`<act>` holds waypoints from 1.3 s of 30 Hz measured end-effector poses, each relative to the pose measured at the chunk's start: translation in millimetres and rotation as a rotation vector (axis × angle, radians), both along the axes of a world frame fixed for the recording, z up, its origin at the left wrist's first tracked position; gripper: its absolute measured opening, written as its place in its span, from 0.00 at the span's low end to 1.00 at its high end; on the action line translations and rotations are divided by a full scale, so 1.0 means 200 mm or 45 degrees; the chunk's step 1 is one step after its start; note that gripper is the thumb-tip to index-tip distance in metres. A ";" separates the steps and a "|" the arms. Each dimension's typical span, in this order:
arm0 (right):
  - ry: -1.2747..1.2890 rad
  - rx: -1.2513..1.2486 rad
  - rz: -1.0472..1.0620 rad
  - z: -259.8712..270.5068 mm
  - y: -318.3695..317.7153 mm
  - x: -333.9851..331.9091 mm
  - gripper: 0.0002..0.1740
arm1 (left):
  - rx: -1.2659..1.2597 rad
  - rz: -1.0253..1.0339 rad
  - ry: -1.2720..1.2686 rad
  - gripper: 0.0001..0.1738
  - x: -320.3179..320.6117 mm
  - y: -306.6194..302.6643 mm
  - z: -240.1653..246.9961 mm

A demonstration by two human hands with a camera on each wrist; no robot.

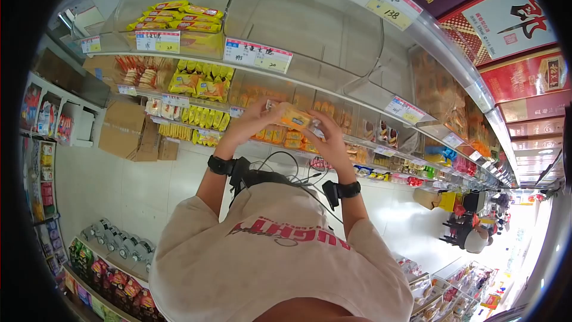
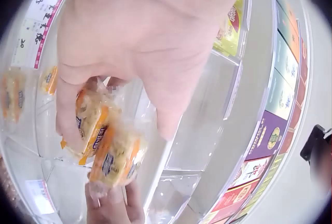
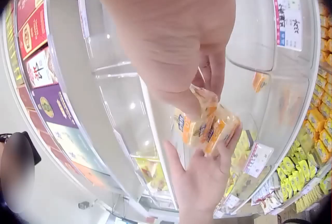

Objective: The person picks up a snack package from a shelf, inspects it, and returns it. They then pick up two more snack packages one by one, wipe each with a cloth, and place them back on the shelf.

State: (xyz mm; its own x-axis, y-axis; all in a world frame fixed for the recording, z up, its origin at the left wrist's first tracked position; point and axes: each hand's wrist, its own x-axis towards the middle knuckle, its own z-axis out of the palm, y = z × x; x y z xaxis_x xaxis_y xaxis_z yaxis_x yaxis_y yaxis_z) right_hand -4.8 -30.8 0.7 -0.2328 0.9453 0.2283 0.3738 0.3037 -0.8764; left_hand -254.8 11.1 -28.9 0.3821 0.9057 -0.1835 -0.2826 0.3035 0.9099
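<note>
Two snack packets in clear and orange wrappers are held side by side in front of the shelves. My left hand (image 1: 250, 124) curls its fingers along one packet (image 2: 88, 130), its thumb standing off to the side. The other packet (image 2: 120, 159) is gripped at its end by my right hand (image 1: 329, 140), whose fingers (image 2: 116, 203) show below it in the left wrist view. In the right wrist view both packets overlap between the hands, and the right hand's palm hides part of its own grip.
Behind the hands rise clear shelf bins (image 1: 298, 18) with price tags (image 1: 257, 55). Yellow packets (image 1: 202, 80) fill bins to the left, orange packets (image 1: 293, 137) lie lower down. Boxed goods (image 1: 524, 77) stand at right; a cardboard box (image 1: 126, 131) sits on the floor.
</note>
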 end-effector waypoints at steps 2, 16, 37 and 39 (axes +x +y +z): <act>-0.129 0.042 0.004 0.02 0.02 -0.08 0.27 | 0.066 0.013 -0.003 0.35 -0.02 -0.05 -0.01; -0.801 -0.258 0.543 -0.33 0.62 -0.29 0.33 | 0.002 0.731 -0.157 0.29 -0.27 -0.29 -0.10; 0.082 -0.129 0.149 -0.03 0.30 -0.24 0.22 | 0.059 0.646 -0.189 0.26 -0.21 -0.18 -0.08; 0.084 -0.125 0.257 0.03 0.27 -0.22 0.23 | 0.045 0.590 -0.157 0.25 -0.18 -0.18 -0.09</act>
